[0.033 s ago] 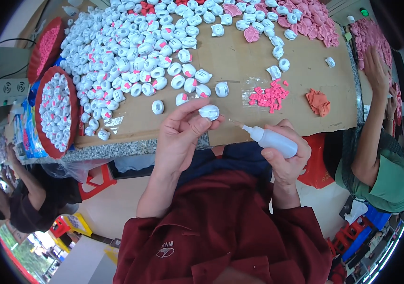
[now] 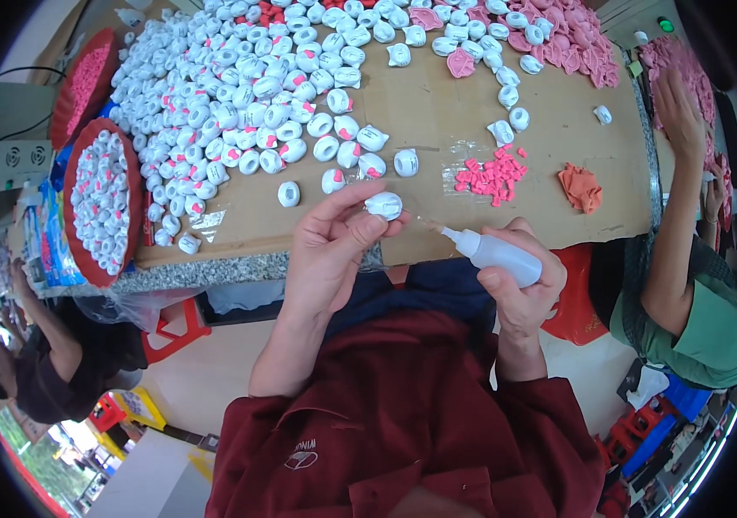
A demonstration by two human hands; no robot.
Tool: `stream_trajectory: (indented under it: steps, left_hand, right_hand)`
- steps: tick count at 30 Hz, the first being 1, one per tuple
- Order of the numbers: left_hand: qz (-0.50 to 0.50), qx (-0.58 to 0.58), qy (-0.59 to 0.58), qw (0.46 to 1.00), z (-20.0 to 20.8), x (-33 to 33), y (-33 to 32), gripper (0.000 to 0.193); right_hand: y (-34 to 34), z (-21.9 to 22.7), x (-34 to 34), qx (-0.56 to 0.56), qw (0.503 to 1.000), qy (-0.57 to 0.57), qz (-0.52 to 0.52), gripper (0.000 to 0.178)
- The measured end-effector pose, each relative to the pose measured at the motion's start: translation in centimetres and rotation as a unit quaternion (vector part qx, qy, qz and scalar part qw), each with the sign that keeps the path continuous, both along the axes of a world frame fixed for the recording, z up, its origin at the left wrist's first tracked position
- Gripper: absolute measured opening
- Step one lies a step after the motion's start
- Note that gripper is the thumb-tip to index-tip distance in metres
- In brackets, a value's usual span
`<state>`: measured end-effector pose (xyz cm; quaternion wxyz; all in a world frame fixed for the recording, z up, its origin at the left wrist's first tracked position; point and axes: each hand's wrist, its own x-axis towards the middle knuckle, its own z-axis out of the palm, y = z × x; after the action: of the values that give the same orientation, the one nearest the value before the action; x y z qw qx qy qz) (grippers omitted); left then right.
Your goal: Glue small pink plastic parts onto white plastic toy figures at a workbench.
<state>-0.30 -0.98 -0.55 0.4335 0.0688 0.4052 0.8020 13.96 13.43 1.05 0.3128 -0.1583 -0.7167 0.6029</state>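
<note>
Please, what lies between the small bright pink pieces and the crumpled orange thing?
Only bare brown cardboard lies between the pink pieces and orange thing, in the head view.

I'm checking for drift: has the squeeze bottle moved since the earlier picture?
No, the squeeze bottle shows no visible shift against the crumpled orange piece.

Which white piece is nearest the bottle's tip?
The white piece pinched in the left hand, just left of the squeeze bottle; the others nearby lie on cardboard.

A small rounded white piece is held up; a tilted, translucent plastic squeeze bottle points its nozzle toward it.
</note>
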Motion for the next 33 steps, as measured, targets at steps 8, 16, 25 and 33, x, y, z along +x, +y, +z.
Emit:
stream_trajectory:
  steps: [8, 16, 25, 33]
  left_hand:
    - [0.005, -0.002, -0.013, 1.0, -0.4, 0.2, -0.1, 0.03]
    - [0.006, 0.005, -0.026, 1.0, -0.6, 0.2, 0.0, 0.03]
    - [0.021, 0.005, -0.032, 0.999, -0.3, 0.2, 0.0, 0.031]
    - [0.024, -0.02, -0.011, 0.999, -0.4, 0.7, -0.5, 0.032]
  right_hand:
    - [-0.4, 0.2, -0.4, -0.002, 0.998, -0.061, -0.012, 0.032]
    - [-0.3, 0.5, -0.4, -0.012, 0.997, -0.072, -0.005, 0.031]
    - [-0.5, 0.4, -0.5, -0.02, 0.997, -0.075, -0.01, 0.033]
    - [-0.5, 0.3, -1.7, -0.113, 0.99, -0.074, -0.049, 0.032]
